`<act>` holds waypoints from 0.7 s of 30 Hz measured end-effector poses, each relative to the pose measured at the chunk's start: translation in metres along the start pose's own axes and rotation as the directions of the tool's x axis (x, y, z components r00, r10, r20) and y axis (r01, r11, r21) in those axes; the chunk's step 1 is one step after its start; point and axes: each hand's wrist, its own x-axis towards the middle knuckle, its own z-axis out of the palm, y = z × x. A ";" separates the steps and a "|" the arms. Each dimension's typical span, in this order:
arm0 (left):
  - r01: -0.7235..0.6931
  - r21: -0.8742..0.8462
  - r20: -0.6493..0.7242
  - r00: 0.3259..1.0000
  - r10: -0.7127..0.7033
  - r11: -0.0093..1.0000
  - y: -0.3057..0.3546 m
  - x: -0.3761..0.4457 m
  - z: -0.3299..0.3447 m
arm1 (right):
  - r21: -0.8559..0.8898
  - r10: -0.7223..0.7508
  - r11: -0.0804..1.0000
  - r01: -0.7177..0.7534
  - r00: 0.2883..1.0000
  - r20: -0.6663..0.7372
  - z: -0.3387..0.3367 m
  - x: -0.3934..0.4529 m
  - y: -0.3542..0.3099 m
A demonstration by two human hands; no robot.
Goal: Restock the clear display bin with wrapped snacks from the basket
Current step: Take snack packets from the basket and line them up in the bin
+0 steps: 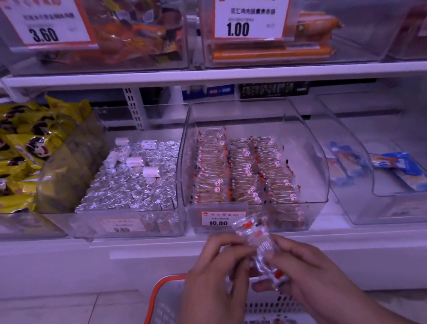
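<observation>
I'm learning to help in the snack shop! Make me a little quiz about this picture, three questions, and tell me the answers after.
1. True or false: both hands are holding wrapped snacks.
2. Which price is on the tag of the clear display bin with the matching snacks? A) 3.60 B) 1.00 C) 10.80
3. Fill in: the basket below the hands has an ______ rim.

Key:
1. True. The left hand and right hand both pinch the small bunch.
2. C.
3. Orange.
</observation>
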 end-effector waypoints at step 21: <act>0.158 -0.204 -0.313 0.924 -0.218 0.966 -0.052 0.067 -0.089 | -0.918 -0.096 0.118 0.378 0.925 0.369 0.036 0.118 -0.101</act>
